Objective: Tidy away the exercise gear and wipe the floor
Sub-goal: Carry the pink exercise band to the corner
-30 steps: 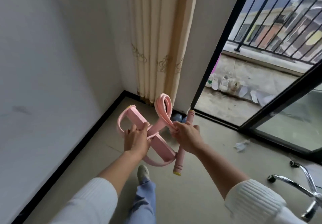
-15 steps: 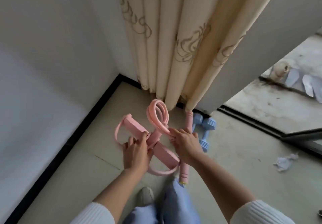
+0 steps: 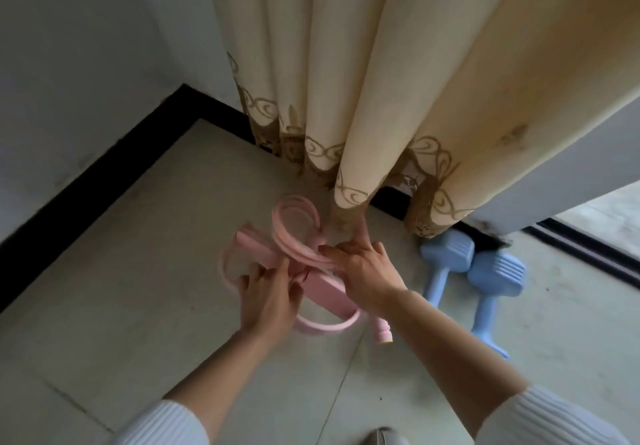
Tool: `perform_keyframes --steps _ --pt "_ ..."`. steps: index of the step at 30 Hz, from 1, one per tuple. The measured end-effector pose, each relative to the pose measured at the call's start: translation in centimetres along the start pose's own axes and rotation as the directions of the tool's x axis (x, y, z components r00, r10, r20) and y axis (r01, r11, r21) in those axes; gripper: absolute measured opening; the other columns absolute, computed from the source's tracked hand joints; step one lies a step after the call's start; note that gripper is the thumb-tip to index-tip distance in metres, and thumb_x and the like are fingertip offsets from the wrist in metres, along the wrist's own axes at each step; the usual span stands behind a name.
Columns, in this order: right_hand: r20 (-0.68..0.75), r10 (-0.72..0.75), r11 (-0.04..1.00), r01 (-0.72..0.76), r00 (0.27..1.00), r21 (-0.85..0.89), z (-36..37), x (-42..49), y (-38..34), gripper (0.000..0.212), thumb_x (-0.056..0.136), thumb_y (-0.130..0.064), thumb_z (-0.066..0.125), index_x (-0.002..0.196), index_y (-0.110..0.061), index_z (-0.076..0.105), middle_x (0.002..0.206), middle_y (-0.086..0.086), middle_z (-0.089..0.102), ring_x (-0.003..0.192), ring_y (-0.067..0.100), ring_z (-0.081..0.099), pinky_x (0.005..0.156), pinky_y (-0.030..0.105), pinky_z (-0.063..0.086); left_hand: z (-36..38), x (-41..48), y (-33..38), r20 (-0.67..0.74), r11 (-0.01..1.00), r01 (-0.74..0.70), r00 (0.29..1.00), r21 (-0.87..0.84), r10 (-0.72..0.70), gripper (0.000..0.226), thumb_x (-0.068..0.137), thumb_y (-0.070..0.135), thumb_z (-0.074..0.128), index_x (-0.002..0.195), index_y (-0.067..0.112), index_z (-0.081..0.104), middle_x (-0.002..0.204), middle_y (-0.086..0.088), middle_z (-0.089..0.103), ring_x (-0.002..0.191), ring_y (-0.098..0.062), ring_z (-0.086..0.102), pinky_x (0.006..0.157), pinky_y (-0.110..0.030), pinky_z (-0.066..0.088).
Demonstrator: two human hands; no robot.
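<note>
A pink pedal resistance puller (image 3: 325, 290), with looped bands, foot straps and a foam handle bar, is low over the floor near the room corner. My left hand (image 3: 268, 297) grips its pedal bar and strap at the middle. My right hand (image 3: 363, 271) holds the bunched pink bands and the handle bar, whose yellow-tipped end (image 3: 383, 335) sticks out below my wrist. Two light blue dumbbells (image 3: 481, 278) lie on the floor just right of my right hand, beside the curtain hem.
A cream curtain (image 3: 381, 98) with brown lace hem hangs right above the puller. White walls with black skirting (image 3: 104, 181) form the corner at left. A sliding door track (image 3: 588, 254) runs at the right. My shoe tip (image 3: 381, 437) shows at the bottom edge.
I have bent down toward the corner, so the puller and both hands have dropped close to the floor by the curtain. The blue dumbbells have come fully into view at the right.
</note>
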State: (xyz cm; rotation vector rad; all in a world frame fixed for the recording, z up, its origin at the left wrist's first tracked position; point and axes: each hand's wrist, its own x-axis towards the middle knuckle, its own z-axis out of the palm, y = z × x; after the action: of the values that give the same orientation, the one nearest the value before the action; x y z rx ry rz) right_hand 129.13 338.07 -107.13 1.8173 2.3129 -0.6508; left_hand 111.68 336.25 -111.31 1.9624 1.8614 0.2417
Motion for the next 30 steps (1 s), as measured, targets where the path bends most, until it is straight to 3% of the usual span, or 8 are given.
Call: perform_keyframes --steps 6,8,10,12,15,20,25,30 --pt "-0.071 0.019 0.993 -0.027 0.997 -0.112 1.4 2.7 2.7 0.063 0.088 -0.009 0.041 0.144 -0.038 0.035 0.148 -0.008 0.039 0.133 0.026 0.025 0.099 0.038 0.024 3.3 2.2 1.2 0.000 0.985 0.042 0.999 -0.166 -0.043 0.020 0.089 0.025 0.055 0.108 0.028 0.057 0.101 -0.002 0.069 0.106 -0.033 0.047 0.073 -0.034 0.022" --pt "-0.100 0.042 0.993 -0.053 0.994 -0.107 1.6 2.4 3.5 0.060 0.086 -0.020 0.023 0.142 -0.033 0.041 0.147 -0.007 0.042 0.132 0.027 0.030 0.100 0.038 0.025 4.2 2.0 2.1 0.036 0.974 0.050 0.998 -0.219 -0.043 0.019 0.090 0.025 0.053 0.108 0.028 0.057 0.102 0.000 0.069 0.105 -0.032 0.047 0.073 -0.034 0.022" --pt "-0.139 0.091 0.993 -0.100 0.986 -0.058 2.2 2.1 4.4 0.075 0.076 -0.030 0.006 0.140 -0.030 0.046 0.144 -0.001 0.045 0.131 0.028 0.036 0.099 0.038 0.029 5.2 1.9 2.8 0.095 0.975 0.008 0.995 -0.223 0.014 0.025 0.091 0.025 0.049 0.115 0.031 0.053 0.106 0.000 0.067 0.105 -0.032 0.047 0.074 -0.034 0.025" --pt "-0.122 0.147 0.986 -0.155 0.982 -0.058 3.3 2.1 5.4 0.059 0.086 -0.019 0.023 0.141 -0.028 0.045 0.144 0.003 0.043 0.130 0.029 0.038 0.101 0.036 0.034 5.9 1.7 3.3 0.201 0.980 -0.054 0.975 -0.189 0.093 0.039 0.093 0.030 0.044 0.131 0.036 0.040 0.124 0.002 0.058 0.112 -0.032 0.044 0.084 -0.037 0.032" --pt "-0.117 0.185 0.982 -0.178 0.976 0.066 4.6 1.9 5.6 0.059 0.084 0.002 0.048 0.137 -0.022 0.050 0.138 0.006 0.052 0.120 0.032 0.050 0.094 0.038 0.043 6.5 1.5 3.3 0.329 0.989 -0.107 0.935 -0.104 0.135 0.044 0.094 0.037 0.041 0.137 0.031 0.032 0.144 0.003 0.038 0.126 -0.028 0.032 0.101 -0.040 0.029" --pt "-0.138 0.204 0.966 -0.177 0.969 0.187 4.7 1.3 5.3 0.051 0.087 -0.005 0.056 0.136 -0.017 0.052 0.137 0.005 0.055 0.116 0.035 0.056 0.092 0.041 0.049 5.6 1.6 2.8 0.396 0.994 -0.079 0.912 -0.080 0.104 0.044 0.095 0.040 0.039 0.138 0.036 0.032 0.143 0.004 0.040 0.131 -0.027 0.030 0.104 -0.041 0.024" --pt "0.011 0.248 0.954 -0.246 0.969 0.172 0.1 -1.5 2.8 0.060 0.091 -0.020 0.056 0.147 -0.020 0.035 0.147 0.003 0.043 0.127 0.031 0.047 0.098 0.038 0.042 -0.5 0.5 3.6 0.303 0.993 0.002 0.952 -0.116 0.034 0.037 0.092 0.032 0.046 0.129 0.036 0.047 0.130 0.005 0.054 0.122 -0.025 0.044 0.093 -0.037 0.032" --pt "0.053 0.206 0.953 -0.213 0.977 0.214 -9.5 -7.1 -4.0 0.055 0.090 -0.026 0.058 0.142 -0.021 0.040 0.141 0.003 0.049 0.127 0.028 0.046 0.097 0.039 0.040 -13.3 -4.6 6.1 0.202 0.972 0.106 0.977 -0.208 -0.063 0.040 0.090 0.026 0.052 0.130 0.024 0.046 0.129 -0.001 0.057 0.115 -0.027 0.049 0.091 -0.036 0.041"
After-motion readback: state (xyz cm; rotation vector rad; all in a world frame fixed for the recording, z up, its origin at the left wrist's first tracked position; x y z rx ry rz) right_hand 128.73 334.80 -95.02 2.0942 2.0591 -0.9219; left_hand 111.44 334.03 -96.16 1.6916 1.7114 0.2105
